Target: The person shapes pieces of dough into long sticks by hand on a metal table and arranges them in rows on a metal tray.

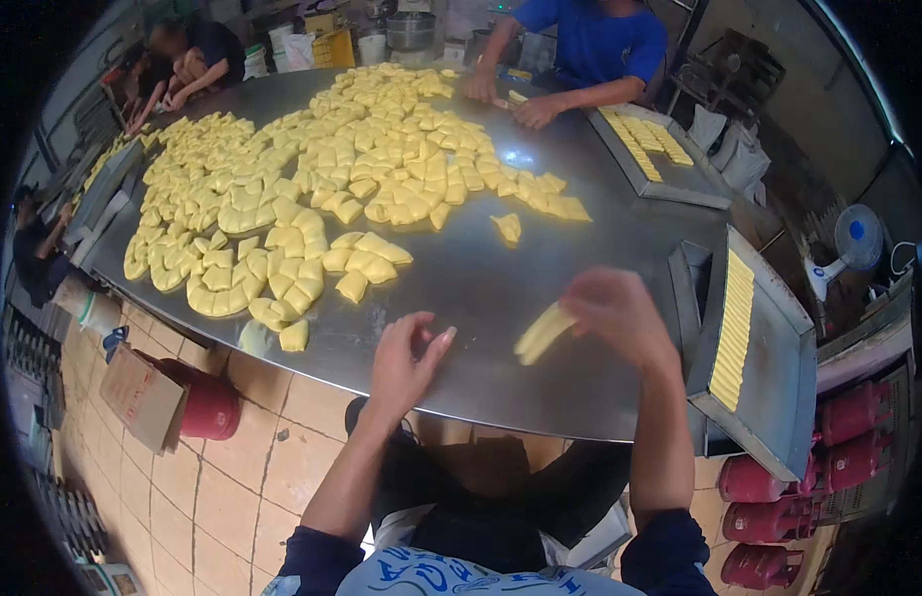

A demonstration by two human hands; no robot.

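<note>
My right hand (pixel 620 313) is closed around the end of a pale yellow dough roll (pixel 544 334), or perhaps two side by side; motion blurs it. The dough hangs toward the metal tabletop, and I cannot tell whether it touches. Near the table's front edge, my left hand (pixel 411 363) holds nothing, its fingers loosely bent and the thumb apart. A large spread of cut yellow dough pieces (pixel 411 184) covers the left and far parts of the table (pixel 461 298). One loose dough piece (pixel 508 228) lies alone beyond my hands.
At my right, a metal tray (pixel 779 368) holds a row of dough strips (pixel 734 328). Another tray (pixel 670 184) sits farther back. Across the table, a person in a blue shirt (pixel 610 45) handles dough. Red gas cylinders (pixel 769 521), a fan (pixel 848 243) and a cardboard box (pixel 143 397) stand around.
</note>
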